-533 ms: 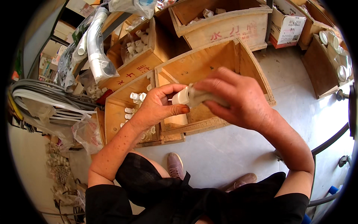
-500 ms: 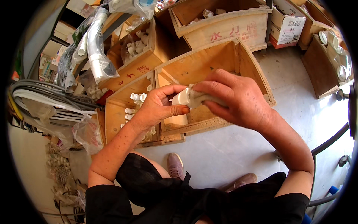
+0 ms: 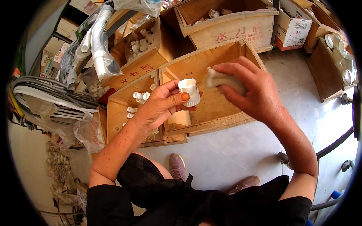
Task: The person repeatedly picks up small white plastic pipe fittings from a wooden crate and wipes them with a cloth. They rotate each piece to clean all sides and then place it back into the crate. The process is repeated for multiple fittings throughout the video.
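My left hand (image 3: 164, 101) grips a white plastic pipe fitting (image 3: 189, 92) between thumb and fingers. The fitting is a short cup shape with a ribbed lower rim, its hollow end tilted upward. To the right, my right hand (image 3: 253, 87) is closed around a bunched greyish-white cloth (image 3: 225, 81), slightly smeared by motion. A gap separates the cloth from the fitting. Both hands are above an open wooden box (image 3: 218, 126). Left of it, partly behind my left forearm, a wooden compartment (image 3: 117, 103) holds several white pipe fittings (image 3: 140, 97).
Further wooden boxes (image 3: 241, 28) with white fittings stand at the back. Bagged white pipes (image 3: 101, 56) hang at upper left, above coiled grey and white tubing (image 3: 45, 98). At right are a wooden box (image 3: 322, 71) of white pipe pieces and a curved black bar (image 3: 335, 143).
My right hand has drawn the cloth away from the fitting, to the right. My left hand has turned the fitting, so its hollow end now faces upward.
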`<state>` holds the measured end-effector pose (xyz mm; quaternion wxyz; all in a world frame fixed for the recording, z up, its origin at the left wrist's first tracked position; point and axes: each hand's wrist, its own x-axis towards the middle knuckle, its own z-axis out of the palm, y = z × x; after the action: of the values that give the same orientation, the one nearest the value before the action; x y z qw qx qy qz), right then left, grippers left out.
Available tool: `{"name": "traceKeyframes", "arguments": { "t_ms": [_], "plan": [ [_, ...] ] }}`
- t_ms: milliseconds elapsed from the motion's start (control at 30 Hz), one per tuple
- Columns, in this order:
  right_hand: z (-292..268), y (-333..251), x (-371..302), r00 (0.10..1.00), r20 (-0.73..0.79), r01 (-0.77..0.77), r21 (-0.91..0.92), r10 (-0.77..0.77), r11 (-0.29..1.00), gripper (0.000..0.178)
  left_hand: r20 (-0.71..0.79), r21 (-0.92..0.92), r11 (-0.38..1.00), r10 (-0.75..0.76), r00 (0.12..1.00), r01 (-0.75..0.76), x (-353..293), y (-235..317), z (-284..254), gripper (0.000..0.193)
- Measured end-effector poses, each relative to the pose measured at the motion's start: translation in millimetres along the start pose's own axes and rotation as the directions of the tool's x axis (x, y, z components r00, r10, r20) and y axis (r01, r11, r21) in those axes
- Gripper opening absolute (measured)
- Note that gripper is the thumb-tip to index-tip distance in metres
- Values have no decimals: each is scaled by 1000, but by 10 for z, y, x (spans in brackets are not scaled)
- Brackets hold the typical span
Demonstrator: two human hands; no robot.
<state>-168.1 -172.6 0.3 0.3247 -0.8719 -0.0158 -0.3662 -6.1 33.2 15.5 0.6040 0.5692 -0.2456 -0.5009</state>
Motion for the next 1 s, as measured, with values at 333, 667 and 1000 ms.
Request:
{"name": "traceKeyframes", "arguments": {
  "t_ms": [333,667,1000],
  "plan": [
    [242,-120,-52,969,9,245,-97,-245,965,35,70,-33,998,-46,996,48,-19,-27,118,44],
    [168,-45,40,994,49,104,-255,-95,961,24,-9,265,964,-7,1000,9,-27,-17,107,47],
    [256,-150,-24,974,17,225,-241,-228,944,19,-98,347,937,-16,995,49,-2,-36,199,38]
  ]
}}
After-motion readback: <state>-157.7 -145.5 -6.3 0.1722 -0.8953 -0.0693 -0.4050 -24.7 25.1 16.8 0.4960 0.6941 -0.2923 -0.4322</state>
